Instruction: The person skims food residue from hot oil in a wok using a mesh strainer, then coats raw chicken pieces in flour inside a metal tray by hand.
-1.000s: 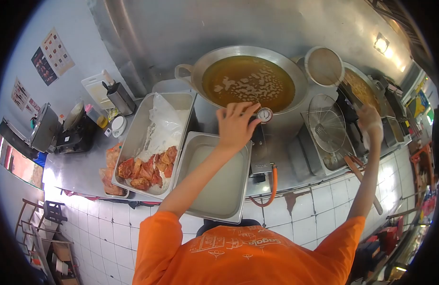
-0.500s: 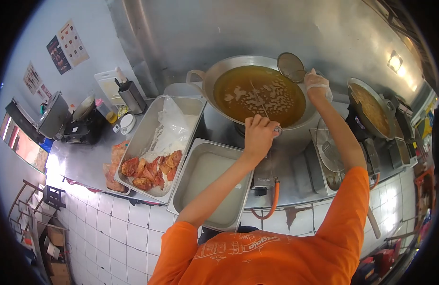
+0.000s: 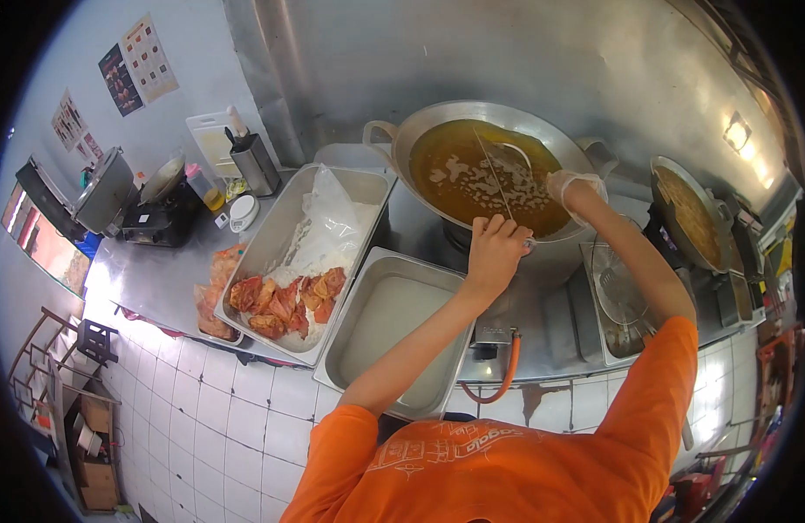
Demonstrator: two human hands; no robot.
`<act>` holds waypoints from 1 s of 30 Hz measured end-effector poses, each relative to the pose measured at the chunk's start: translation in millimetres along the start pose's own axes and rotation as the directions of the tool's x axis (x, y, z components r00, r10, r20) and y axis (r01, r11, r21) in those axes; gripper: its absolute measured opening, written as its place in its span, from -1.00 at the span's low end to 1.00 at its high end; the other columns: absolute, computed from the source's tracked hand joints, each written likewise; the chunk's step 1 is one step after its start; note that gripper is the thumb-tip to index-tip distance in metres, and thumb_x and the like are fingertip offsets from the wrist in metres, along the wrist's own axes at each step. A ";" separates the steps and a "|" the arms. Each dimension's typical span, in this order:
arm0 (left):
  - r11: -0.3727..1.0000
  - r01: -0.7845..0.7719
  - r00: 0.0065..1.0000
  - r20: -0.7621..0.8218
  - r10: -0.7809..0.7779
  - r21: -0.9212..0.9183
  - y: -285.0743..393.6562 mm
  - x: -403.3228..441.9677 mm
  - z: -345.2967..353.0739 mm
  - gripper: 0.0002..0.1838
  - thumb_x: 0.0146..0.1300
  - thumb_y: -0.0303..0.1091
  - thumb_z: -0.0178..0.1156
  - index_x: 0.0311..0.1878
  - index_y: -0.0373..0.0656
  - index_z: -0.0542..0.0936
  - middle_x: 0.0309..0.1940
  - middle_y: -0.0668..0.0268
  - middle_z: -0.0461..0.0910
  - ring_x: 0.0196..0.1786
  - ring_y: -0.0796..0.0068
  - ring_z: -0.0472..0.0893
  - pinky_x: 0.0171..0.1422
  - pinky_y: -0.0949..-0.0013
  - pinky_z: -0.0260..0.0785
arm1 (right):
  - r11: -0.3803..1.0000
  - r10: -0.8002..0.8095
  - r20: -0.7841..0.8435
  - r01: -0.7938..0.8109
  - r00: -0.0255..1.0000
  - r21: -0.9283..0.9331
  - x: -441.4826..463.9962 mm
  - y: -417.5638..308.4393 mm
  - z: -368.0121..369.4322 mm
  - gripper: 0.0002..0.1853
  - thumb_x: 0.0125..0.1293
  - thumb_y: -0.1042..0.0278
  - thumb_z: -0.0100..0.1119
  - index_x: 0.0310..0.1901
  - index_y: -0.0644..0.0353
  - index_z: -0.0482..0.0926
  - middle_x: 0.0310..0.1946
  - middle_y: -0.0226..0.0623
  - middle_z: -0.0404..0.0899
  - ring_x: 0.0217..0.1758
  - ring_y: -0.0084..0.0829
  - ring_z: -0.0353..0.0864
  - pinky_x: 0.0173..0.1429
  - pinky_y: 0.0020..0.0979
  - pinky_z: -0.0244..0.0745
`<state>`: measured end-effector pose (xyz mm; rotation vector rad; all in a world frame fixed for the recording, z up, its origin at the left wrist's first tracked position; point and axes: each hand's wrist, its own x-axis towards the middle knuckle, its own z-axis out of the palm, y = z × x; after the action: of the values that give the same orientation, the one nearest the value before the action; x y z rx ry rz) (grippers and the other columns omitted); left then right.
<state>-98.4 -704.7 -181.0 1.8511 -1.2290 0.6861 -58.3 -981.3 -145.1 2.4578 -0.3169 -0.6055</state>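
A large wok (image 3: 459,112) of brown oil (image 3: 446,187) stands in front of me, with pale bits floating on it. My left hand (image 3: 496,254) is closed at the wok's near rim around a thin metal rod (image 3: 493,170), which slants across the oil. The rod's round, shiny end shows beside my fingers; it resembles a probe thermometer. In a clear plastic glove, my right hand (image 3: 573,192) is closed on the handle of a round mesh skimmer (image 3: 521,153). The skimmer's head is partly under the oil, and my hand hides its handle.
Left of the wok, a metal tray (image 3: 230,292) holds white flour, a plastic bag and reddish marinated meat pieces (image 3: 285,301). Beside it sits a tray of cloudy liquid (image 3: 394,327). A second wok (image 3: 688,205) and a steel container with a wire strainer (image 3: 618,292) are at right.
My right hand has lowered the skimmer from above the wok's far right rim into the oil. The left hand keeps the rod at the near rim.
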 end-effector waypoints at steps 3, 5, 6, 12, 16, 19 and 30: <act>1.000 -0.005 1.000 -0.022 0.006 0.016 1.1 -2.0 2.4 -0.71 -0.08 -0.29 0.39 -0.20 -0.02 0.65 -0.42 0.45 0.51 -0.21 0.43 0.43 -0.01 0.28 0.14 | 0.995 -0.001 0.029 -0.002 1.000 0.095 -42.2 -15.7 -22.7 -0.64 0.18 0.41 0.21 0.04 0.24 0.53 -0.15 -0.16 0.67 -0.10 -0.29 0.69 -0.16 -0.38 0.60; 0.999 0.013 0.999 -0.034 -0.011 0.043 3.3 -2.7 2.9 -0.70 -0.07 -0.29 0.39 -0.19 -0.01 0.64 -0.42 0.45 0.50 -0.22 0.44 0.42 0.00 0.28 0.12 | 0.980 -0.167 -0.223 0.186 0.961 0.067 -21.6 -14.7 5.6 -0.61 0.25 0.32 0.14 0.10 0.25 0.48 -0.20 -0.11 0.66 -0.15 -0.18 0.67 -0.13 -0.34 0.58; 0.999 0.011 1.000 -0.028 -0.010 0.041 4.2 -3.6 2.7 -0.70 -0.07 -0.29 0.39 -0.19 -0.01 0.64 -0.42 0.45 0.50 -0.22 0.44 0.42 0.00 0.28 0.12 | 0.980 -0.166 -0.219 0.186 0.961 0.072 -27.9 -17.2 2.7 -0.61 0.25 0.32 0.14 0.10 0.25 0.48 -0.20 -0.11 0.66 -0.15 -0.18 0.67 -0.13 -0.34 0.58; 0.998 0.042 0.997 -0.066 -0.039 0.043 7.7 -7.5 6.8 -0.71 -0.05 -0.30 0.37 -0.20 -0.01 0.57 -0.43 0.46 0.49 -0.22 0.43 0.41 0.01 0.26 0.11 | 0.937 -0.199 -0.126 0.226 0.972 0.266 -104.4 -24.2 -55.2 -0.55 0.32 0.24 0.06 0.20 0.21 0.40 -0.03 -0.09 0.58 0.01 -0.14 0.59 0.11 -0.23 0.45; 0.994 0.051 0.996 -0.080 -0.043 0.100 10.0 -9.5 9.0 -0.71 -0.04 -0.32 0.37 -0.21 0.00 0.55 -0.41 0.47 0.49 -0.16 0.41 0.40 0.01 0.22 0.10 | 0.828 -0.160 -0.084 0.180 0.983 0.531 -115.5 -8.4 -55.2 -0.51 0.33 0.18 0.05 0.26 0.18 0.39 0.09 -0.13 0.52 0.03 -0.17 0.57 0.15 -0.27 0.43; 0.990 0.053 0.993 -0.109 -0.038 0.134 11.8 -10.1 10.5 -0.70 -0.05 -0.32 0.38 -0.20 0.01 0.56 -0.36 0.46 0.48 -0.11 0.39 0.39 0.01 0.20 0.10 | 0.740 -0.188 -0.088 0.199 0.978 0.642 -128.1 0.4 -61.4 -0.52 0.32 0.18 0.06 0.22 0.19 0.44 0.02 -0.17 0.56 -0.17 -0.26 0.61 0.00 -0.31 0.49; 0.956 0.046 0.991 -0.135 -0.007 0.290 16.4 -11.1 8.2 -0.68 -0.06 -0.23 0.38 -0.19 0.06 0.56 -0.31 0.46 0.40 -0.11 0.40 0.36 -0.05 0.21 0.08 | 0.495 -0.134 -0.028 0.091 0.991 0.864 -123.9 42.5 -36.2 -0.57 0.15 0.22 0.14 0.07 0.15 0.60 -0.67 -0.43 0.38 -0.60 -0.53 0.33 -0.48 -0.44 0.34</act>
<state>-117.7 -709.7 -188.9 2.0198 -1.0583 1.0048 -151.9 -954.4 -50.4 3.4859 -0.5977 -0.6486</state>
